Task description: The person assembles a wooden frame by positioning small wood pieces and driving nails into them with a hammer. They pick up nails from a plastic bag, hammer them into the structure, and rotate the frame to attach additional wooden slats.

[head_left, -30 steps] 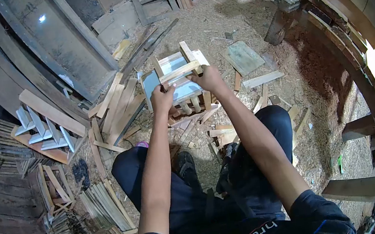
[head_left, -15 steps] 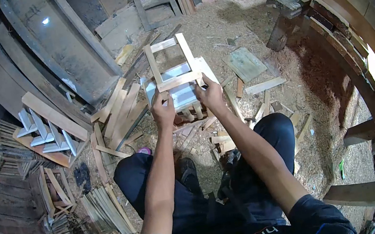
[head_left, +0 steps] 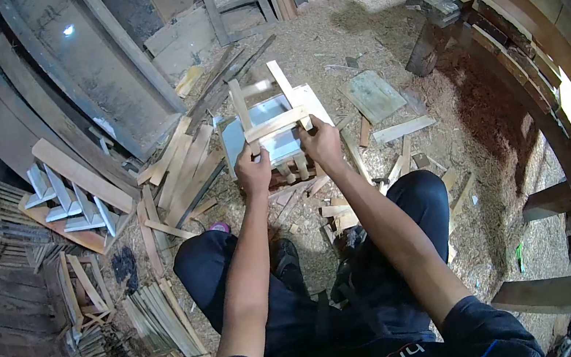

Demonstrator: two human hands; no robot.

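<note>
A small pale wooden frame [head_left: 276, 124], with two side pieces and crosspieces, is held in both hands in front of me. My left hand [head_left: 253, 172] is closed on its near left corner, thumb toward me. On the near right corner my right hand [head_left: 325, 146] is closed in the same way. The far crosspiece looks blurred. Under the frame stands a low box-like stand [head_left: 314, 100] with a pale, partly bluish top. Short turned wooden pieces [head_left: 286, 172] show below the stand's near edge.
Loose boards [head_left: 185, 171] lie left of the stand. A greenish flat panel [head_left: 374, 96] and a pale strip [head_left: 404, 129] are on the sawdust-covered floor at right. Stacked wooden frames [head_left: 8, 224] stand far left, and a slatted stack [head_left: 162, 319] lies nearer. A curved timber bench [head_left: 531, 90] borders the right.
The wooden frame has tilted and its far end has dropped toward the stand. Both hands have shifted slightly right and down while keeping hold of the near corners.
</note>
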